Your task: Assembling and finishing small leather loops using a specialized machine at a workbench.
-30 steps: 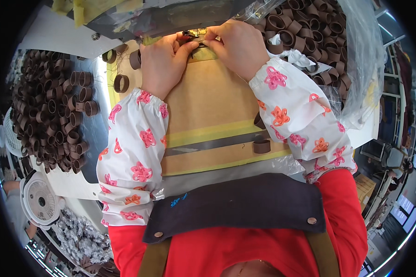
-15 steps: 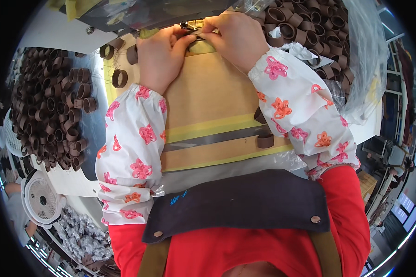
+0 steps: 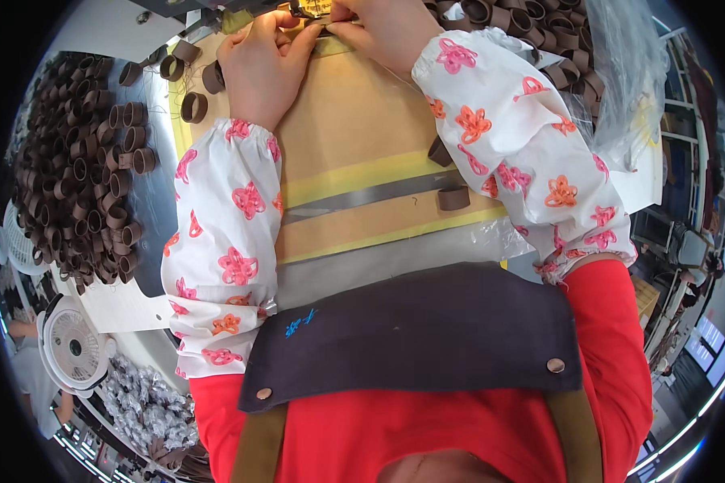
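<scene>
At the top edge, my left hand and my right hand meet under the lit needle area of a sewing machine. Thumbs and fingers of both hands pinch a small dark brown band, mostly hidden by the fingertips; it looks like the brown loops lying around. My left thumb and right fingertips almost touch beside the metal foot. White sleeve covers with pink and orange flowers reach up both forearms. Below my hands lies a tan work surface with yellow tape edges.
A big heap of brown loops fills the left side, and another pile sits at the upper right beside clear plastic. Single loops lie near my left wrist; another loop is under my right forearm. A white fan stands lower left.
The whole view has shifted, so the table and hands appear higher in the picture. Both hands stay pinched at the needle, with little visible change in their grip.
</scene>
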`<action>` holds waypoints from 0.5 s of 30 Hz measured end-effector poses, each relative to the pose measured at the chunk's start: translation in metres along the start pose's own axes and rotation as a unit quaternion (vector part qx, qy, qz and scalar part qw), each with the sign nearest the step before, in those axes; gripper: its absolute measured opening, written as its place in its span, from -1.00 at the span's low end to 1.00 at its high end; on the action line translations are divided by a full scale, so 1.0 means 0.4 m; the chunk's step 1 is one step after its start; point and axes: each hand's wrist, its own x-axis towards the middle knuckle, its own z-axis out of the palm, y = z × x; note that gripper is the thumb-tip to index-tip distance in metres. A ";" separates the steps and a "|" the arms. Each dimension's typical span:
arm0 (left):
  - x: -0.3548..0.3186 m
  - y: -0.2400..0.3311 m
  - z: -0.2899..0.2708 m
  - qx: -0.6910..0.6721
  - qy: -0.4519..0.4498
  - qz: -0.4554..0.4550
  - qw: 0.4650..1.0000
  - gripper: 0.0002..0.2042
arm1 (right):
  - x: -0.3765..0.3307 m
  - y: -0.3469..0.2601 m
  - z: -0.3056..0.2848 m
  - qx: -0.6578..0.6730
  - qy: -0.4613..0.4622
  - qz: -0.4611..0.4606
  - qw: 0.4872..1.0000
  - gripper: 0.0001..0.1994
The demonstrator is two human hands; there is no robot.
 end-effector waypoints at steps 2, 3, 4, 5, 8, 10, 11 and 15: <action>-0.031 0.007 -0.015 0.024 0.006 0.028 0.999 -0.78 | -0.001 -0.012 0.000 0.002 -0.028 0.006 1.000 -0.85; -0.052 0.024 -0.038 0.031 -0.002 0.019 0.999 -0.81 | -0.008 -0.026 -0.013 0.004 -0.032 -0.028 0.999 -0.84; -0.071 0.026 -0.066 0.047 -0.003 0.014 0.999 -0.81 | -0.022 -0.050 -0.040 0.006 -0.035 -0.062 0.997 -0.83; -0.084 0.017 -0.097 0.055 -0.005 0.014 0.998 -0.81 | -0.046 -0.070 -0.071 0.002 -0.036 -0.091 0.995 -0.82; -0.102 -0.045 -0.165 0.110 -0.020 0.014 0.994 -0.81 | -0.148 -0.099 -0.163 0.061 -0.195 -0.102 0.974 -0.75; -0.121 -0.073 -0.209 0.129 -0.041 -0.031 0.990 -0.80 | -0.199 -0.138 -0.220 0.052 -0.309 -0.136 0.940 -0.75; -0.121 -0.078 -0.216 0.122 -0.045 -0.044 0.990 -0.80 | -0.227 -0.149 -0.227 0.032 -0.330 -0.157 0.930 -0.80; -0.086 -0.078 -0.224 0.049 -0.072 -0.159 0.983 -0.83 | -0.302 -0.164 -0.202 -0.083 -0.391 -0.108 0.910 -0.78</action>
